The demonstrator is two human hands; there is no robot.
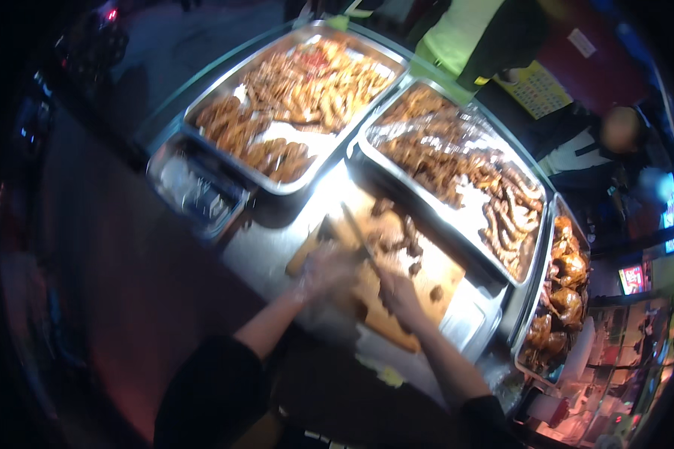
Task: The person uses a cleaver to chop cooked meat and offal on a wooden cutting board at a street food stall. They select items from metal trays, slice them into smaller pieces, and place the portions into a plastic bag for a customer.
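Observation:
My right hand (pixel 397 296) grips the handle of a knife (pixel 359 233), whose blade reaches up and leftward over a wooden cutting board (pixel 448 269). On the left part of the board is my left hand (pixel 328 270), apparently in a thin clear glove. Motion blur hides its fingers, and whether it holds anything is unclear. Brown pieces of cooked meat (pixel 388 229) lie on the board beyond the blade. A small brown scrap (pixel 437 293) rests near the board's right edge.
Beyond the board, metal trays hold sliced meats (pixel 320 84) and dark cooked pieces (pixel 449 163). Glazed whole birds (pixel 567 269) fill another tray at right. A clear container (pixel 194 191) stands left. A person in a light top (pixel 455 33) stands past the glass edge.

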